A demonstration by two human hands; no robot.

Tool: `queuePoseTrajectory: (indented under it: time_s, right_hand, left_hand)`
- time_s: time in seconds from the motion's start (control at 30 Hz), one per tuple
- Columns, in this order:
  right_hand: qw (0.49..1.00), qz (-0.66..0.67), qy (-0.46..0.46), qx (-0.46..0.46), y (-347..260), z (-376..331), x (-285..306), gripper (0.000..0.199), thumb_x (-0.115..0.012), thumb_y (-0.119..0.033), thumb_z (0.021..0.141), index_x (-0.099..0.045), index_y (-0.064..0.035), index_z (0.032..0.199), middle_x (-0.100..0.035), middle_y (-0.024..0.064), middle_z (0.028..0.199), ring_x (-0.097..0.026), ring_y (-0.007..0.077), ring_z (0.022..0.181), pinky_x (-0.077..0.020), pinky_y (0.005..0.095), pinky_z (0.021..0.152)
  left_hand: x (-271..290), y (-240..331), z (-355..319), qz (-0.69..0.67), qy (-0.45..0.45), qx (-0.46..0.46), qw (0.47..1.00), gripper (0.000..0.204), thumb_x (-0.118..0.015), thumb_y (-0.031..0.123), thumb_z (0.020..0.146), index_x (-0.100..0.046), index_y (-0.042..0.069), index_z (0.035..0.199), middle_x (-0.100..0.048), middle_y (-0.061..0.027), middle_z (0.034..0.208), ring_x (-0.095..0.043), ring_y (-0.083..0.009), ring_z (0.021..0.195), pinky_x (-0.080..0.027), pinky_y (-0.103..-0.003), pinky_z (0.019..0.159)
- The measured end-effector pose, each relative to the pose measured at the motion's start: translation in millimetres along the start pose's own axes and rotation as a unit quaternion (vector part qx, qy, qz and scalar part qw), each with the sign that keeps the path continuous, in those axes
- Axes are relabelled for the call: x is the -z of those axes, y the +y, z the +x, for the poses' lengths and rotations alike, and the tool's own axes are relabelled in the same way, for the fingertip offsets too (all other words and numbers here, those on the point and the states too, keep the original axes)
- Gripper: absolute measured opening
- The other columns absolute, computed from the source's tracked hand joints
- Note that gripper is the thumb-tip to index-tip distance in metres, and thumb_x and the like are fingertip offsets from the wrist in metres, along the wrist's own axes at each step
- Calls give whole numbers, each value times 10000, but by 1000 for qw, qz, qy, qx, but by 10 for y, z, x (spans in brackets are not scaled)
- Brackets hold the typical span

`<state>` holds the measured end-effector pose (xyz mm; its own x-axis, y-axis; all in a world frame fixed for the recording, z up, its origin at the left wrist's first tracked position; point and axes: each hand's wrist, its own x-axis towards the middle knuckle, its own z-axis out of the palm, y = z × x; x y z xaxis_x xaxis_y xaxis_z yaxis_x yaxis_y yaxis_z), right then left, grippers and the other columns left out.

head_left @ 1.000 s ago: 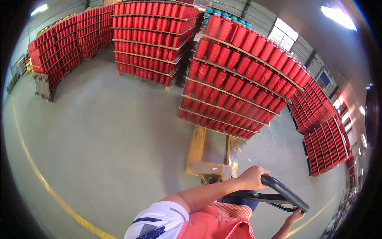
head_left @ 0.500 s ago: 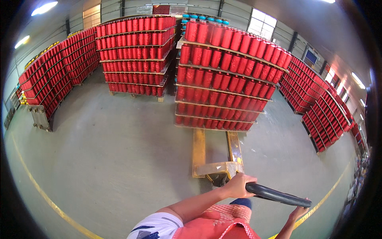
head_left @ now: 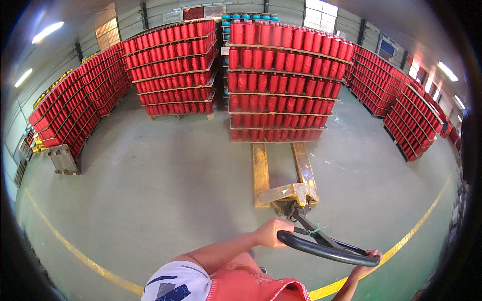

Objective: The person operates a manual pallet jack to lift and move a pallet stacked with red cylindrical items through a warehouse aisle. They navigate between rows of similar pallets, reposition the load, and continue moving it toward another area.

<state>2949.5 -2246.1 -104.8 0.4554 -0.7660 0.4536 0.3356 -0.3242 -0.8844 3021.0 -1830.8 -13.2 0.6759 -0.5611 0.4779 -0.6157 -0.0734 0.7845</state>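
The yellow hand pallet truck (head_left: 284, 178) stands on the grey concrete floor (head_left: 150, 190), and serves here as the reference for all positions. Its two forks point away from the person, with their tips under the stacked pallet of red yarn cones (head_left: 281, 80) directly beyond it; this alignment lets the forks bear the load evenly. The black loop handle (head_left: 326, 248) sits at the near end of the truck, tilted toward the person so that both arms can reach it.

The left hand (head_left: 271, 232) is closed around the left end of the handle. The right hand (head_left: 369, 261) is curled over the right end. A hand at each end gives steering leverage.

Further stacks of red cones (head_left: 173, 70) stand beyond and to the left of the truck, with more rows to its right (head_left: 401, 100). A yellow floor line (head_left: 75, 248) curves along the floor to the left of the truck, on the person's side.
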Motion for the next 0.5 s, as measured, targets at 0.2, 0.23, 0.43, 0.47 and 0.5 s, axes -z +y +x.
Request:
queuePoseTrajectory:
  time_s: [0.2, 0.23, 0.43, 0.47, 0.5]
  right_hand:
    - [997, -33, 52, 52, -519, -1328, 486, 186, -528, -186, 991, -472, -60, 865, -514, 42, 731, -508, 149, 699, -449, 304, 701]
    - [994, -61, 79, 44, -634, -1586, 552, 205, -526, -206, 996, -474, -58, 863, -520, 45, 734, -515, 152, 710, -449, 306, 704]
    - [984, -71, 159, 42, -1201, -3498, 780, 144, -545, -139, 980, -497, -26, 905, -566, 87, 790, -551, 176, 776, -496, 335, 766]
    - [983, -75, 166, 31, -1358, -3797, 755, 134, -542, -127, 978, -497, -25, 904, -564, 92, 803, -550, 179, 780, -499, 339, 779]
    - [981, -73, 177, 21, -1535, -4091, 676, 124, -538, -115, 975, -497, -23, 902, -562, 97, 815, -549, 181, 785, -501, 344, 792]
  left_hand:
    - [336, 179, -997, -24, -38, -37, 998, 301, -771, 100, 633, -489, 41, 721, -491, -107, 672, -500, -304, 609, -398, -380, 560]
    - [408, 190, -1184, -37, -51, -43, 997, 301, -773, 99, 631, -492, 41, 723, -496, -106, 677, -503, -304, 613, -400, -379, 560]
    - [1243, 448, -2282, -94, -111, -72, 987, 210, -731, 37, 637, -532, 62, 697, -528, -72, 692, -526, -276, 702, -416, -374, 639]
    - [1405, 459, -2477, -97, -115, -69, 986, 209, -731, 36, 636, -533, 63, 700, -530, -71, 695, -526, -277, 704, -416, -373, 637]
    - [1549, 454, -2691, -94, -120, -69, 986, 209, -730, 36, 636, -534, 64, 704, -532, -70, 699, -527, -277, 706, -417, -371, 635]
